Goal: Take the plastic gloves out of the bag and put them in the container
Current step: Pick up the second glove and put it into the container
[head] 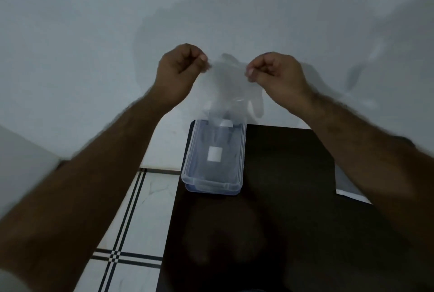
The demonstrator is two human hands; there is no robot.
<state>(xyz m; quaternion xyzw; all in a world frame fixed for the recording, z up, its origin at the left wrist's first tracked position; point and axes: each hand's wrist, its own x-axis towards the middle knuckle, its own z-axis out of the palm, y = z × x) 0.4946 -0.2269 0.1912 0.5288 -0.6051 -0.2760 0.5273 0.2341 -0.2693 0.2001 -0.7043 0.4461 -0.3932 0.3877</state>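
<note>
On the far left I see the white floor tiles with black stripe borders (131,209) running beside the table. My left hand (179,68) is raised in front of the pale grey wall (94,21), its grip pinched on the left top edge of a thin, clear plastic glove (225,85). The glove hangs stretched between both hands, its lower end drooping to the far rim of the container; whether it touches the rim I cannot tell. Directly below sits the clear rectangular plastic container (213,186) with a small white square label on its bottom, open and resting on the far left corner of the dark, almost black table (293,174). My right hand (277,73) is held at about the same height, its grip pinched on the glove's right top edge. I cannot make out the bag in this view.
</note>
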